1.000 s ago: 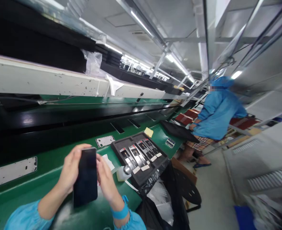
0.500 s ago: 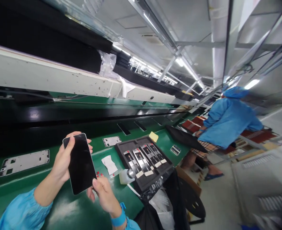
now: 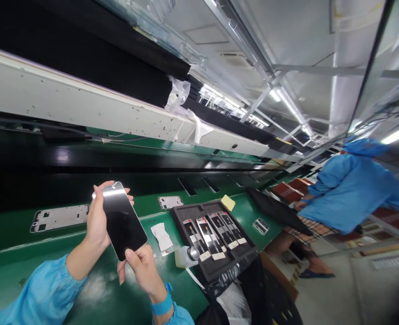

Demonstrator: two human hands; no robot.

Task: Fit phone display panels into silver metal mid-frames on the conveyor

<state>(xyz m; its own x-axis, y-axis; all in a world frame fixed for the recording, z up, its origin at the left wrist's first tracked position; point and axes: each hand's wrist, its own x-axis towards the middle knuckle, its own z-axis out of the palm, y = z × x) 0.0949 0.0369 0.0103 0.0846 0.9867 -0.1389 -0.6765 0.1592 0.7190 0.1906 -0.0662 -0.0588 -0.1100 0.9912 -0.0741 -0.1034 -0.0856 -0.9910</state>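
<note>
A phone screen (image 3: 124, 221) with a black glass face and a pale edge is held tilted above the green bench. My left hand (image 3: 98, 221) grips its left and top edges, thumb along the near side and fingertips showing past the far edge. At the lower edge my right hand (image 3: 141, 265) pinches it, thumb on the glass and fingers underneath. Behind my left hand a white phone frame (image 3: 62, 217) lies on the bench. A folded white cloth (image 3: 162, 237) and a bottle with a metal cap (image 3: 186, 256) stand to the right of the screen.
A black foam tray (image 3: 202, 266) on the right holds several phone screens (image 3: 211, 237). Beyond it are a second frame (image 3: 170, 202), a yellow pad (image 3: 228, 202) and dark panels (image 3: 187, 186) on the line. A co-worker in blue (image 3: 351, 189) sits at far right.
My right thumb has moved from the lower right corner onto the glass near the lower edge. The screen tilts differently and now reflects a bright strip at its top. The whole view has shifted.
</note>
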